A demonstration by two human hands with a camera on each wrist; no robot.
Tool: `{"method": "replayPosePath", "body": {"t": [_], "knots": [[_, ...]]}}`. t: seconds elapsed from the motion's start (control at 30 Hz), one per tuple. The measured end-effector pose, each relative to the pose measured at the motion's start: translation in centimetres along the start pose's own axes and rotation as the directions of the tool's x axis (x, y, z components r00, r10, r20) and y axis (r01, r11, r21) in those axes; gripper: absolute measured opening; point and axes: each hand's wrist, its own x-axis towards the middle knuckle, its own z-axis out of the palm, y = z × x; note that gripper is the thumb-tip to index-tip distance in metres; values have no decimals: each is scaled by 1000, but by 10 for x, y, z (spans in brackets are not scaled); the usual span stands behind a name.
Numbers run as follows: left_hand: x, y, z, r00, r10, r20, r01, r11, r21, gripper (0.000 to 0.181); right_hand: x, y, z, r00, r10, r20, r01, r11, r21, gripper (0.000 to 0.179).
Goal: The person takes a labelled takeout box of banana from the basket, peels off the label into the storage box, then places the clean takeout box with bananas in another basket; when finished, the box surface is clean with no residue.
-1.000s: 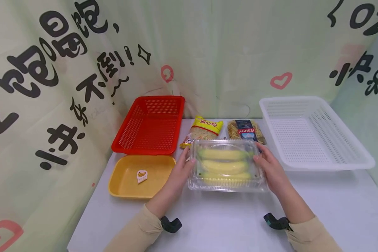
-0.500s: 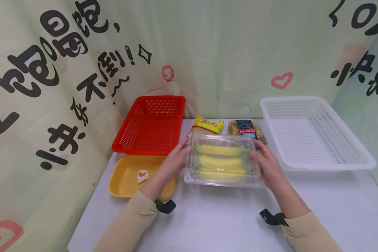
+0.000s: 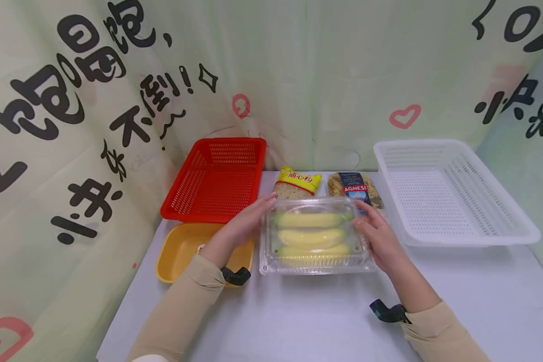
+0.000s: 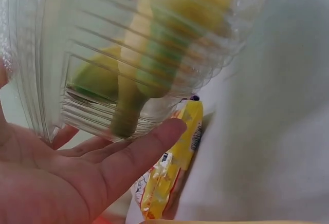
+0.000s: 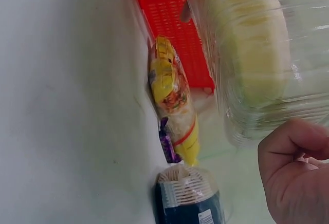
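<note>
A clear plastic clamshell box (image 3: 314, 259) with several bananas (image 3: 311, 239) inside is held off the table in the middle of the head view. My right hand (image 3: 377, 239) grips its right edge, fingers curled, as the right wrist view shows. At the box's left side is my left hand (image 3: 244, 223); its fingers are nearly straight and lie against the wall in the left wrist view. Behind the box lie a yellow bag of pasta (image 3: 297, 182) and a dark-labelled bag of pasta (image 3: 354, 186), their lower parts partly covered by it.
A red basket (image 3: 212, 188) stands at the back left. The yellow tray (image 3: 178, 256) in front of it is partly hidden by my left arm. On the right is a white basket (image 3: 439, 201). A small purple packet (image 5: 167, 142) lies beside the yellow bag.
The box has shifted slightly left, rising a little and then coming back down. My left hand has moved left with its fingers straighter; my right hand has followed the box.
</note>
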Motion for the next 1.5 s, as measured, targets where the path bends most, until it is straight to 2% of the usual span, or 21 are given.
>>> {"method": "replayPosePath", "body": {"t": [0.13,0.27,0.47,0.67,0.9,1.03,1.23,1.5], "knots": [[1,-4,-2,1000,6,13,-6,1000,14,68,0,-2,2,1000,9,-1,-9,999,-35,68],[1,-7,-4,999,46,12,-47,999,15,66,1,-2,3,1000,13,13,-12,999,-42,68],[-1,-9,-3,996,82,-44,-82,997,10,53,1,-2,4,1000,12,24,-9,992,-128,66],[-1,-11,-3,988,100,-121,-96,995,39,45,-3,-4,4,999,32,6,-30,970,-242,66],[-2,-11,-4,982,92,-164,-85,995,49,46,-15,-3,5,998,50,-32,-57,949,-310,67],[-4,-9,-4,978,82,-190,-74,996,47,50,-22,0,7,999,45,-28,-51,952,-303,68],[-5,-7,-2,972,82,-222,-74,996,44,53,-26,5,13,1000,-3,-1,2,979,-203,68],[-5,-8,-3,979,72,-192,-71,997,11,54,-22,3,18,999,-39,-8,38,985,-168,66]]}}
